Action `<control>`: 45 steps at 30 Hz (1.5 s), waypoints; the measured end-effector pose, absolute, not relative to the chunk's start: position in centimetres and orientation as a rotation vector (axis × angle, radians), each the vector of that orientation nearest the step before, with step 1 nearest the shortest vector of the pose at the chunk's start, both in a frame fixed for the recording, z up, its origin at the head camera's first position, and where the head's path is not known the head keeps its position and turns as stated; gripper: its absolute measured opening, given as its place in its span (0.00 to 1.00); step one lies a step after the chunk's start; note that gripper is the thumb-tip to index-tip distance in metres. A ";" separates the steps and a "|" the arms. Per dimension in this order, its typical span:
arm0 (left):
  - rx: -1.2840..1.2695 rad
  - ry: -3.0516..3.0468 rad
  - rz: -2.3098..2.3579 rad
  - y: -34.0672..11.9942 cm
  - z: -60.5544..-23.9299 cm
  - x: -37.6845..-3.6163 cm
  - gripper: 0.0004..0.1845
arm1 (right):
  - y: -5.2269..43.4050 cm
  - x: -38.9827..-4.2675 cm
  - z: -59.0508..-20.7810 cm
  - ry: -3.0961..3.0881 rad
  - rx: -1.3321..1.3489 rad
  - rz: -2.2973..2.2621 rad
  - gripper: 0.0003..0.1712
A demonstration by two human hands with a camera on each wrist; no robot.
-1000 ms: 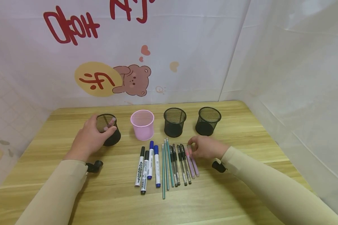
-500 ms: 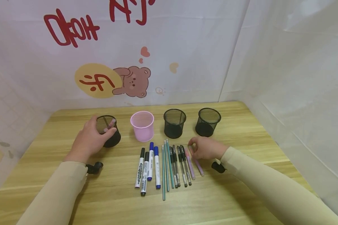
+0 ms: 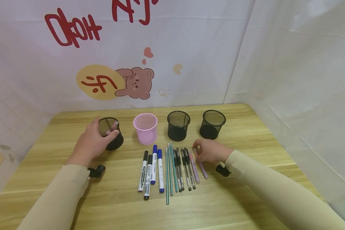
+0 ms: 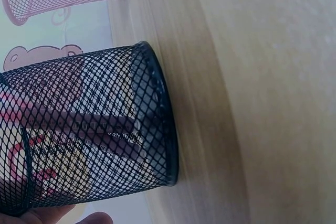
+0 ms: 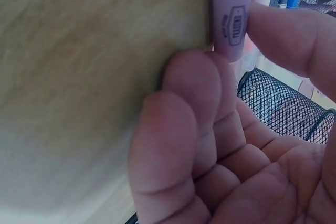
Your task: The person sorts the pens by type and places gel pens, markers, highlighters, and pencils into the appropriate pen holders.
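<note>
In the head view my left hand (image 3: pixel 92 140) grips the side of the leftmost black mesh pen cup (image 3: pixel 114 143), which has pink pens (image 3: pixel 113 126) leaning inside. The left wrist view shows this cup's mesh wall (image 4: pixel 105 85) up close, with a thumb or finger at its rim. My right hand (image 3: pixel 213 150) pinches a lilac pen (image 3: pixel 203 171) at the right end of the row; the right wrist view shows the pen's printed barrel (image 5: pixel 229 14) between thumb and fingertips. A second pink-and-lilac pen (image 3: pixel 194 169) lies just left of it.
A pink mesh cup (image 3: pixel 146 134) and two black mesh cups (image 3: pixel 177 131) (image 3: pixel 210 129) stand along the back. Left of the lilac pens lie several black-capped pens (image 3: pixel 187 172), green pencils (image 3: pixel 167 179) and black and blue markers (image 3: pixel 153 169) on the wooden table (image 3: pixel 118 207).
The lilac pen under my right hand has swung its near end to the right, away from the pen beside it. My left hand has stayed on the cup.
</note>
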State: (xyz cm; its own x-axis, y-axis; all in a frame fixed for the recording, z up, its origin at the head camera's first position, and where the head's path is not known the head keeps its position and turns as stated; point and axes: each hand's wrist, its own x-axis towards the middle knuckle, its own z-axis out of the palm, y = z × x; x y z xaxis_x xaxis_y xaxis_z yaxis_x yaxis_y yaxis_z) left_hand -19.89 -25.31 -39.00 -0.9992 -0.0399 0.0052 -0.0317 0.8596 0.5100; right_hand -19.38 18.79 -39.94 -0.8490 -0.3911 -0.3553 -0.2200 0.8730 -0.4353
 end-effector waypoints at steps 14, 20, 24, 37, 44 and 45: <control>0.064 -3.006 -0.830 -25.3 -39.1 -20.0 0.60 | 18.7 -19.2 -39.8 2.618 -0.443 -0.531 0.25; 0.064 -3.012 -0.820 -25.3 -39.2 -20.0 0.60 | 18.6 -19.1 -39.7 2.630 -0.424 -0.527 0.24; 0.068 -3.019 -0.817 -25.3 -39.2 -20.0 0.61 | 18.6 -19.1 -39.7 2.637 -0.422 -0.522 0.24; 0.062 -3.002 -0.840 -25.2 -39.0 -20.0 0.60 | 18.8 -19.1 -39.3 2.613 -0.378 -0.680 0.22; 0.070 -3.012 -0.841 -25.4 -39.0 -20.0 0.60 | 19.0 -19.1 -39.3 2.615 -0.380 -0.747 0.23; 0.070 -3.012 -0.839 -25.4 -39.0 -20.0 0.60 | 19.0 -19.1 -39.3 2.617 -0.381 -0.754 0.23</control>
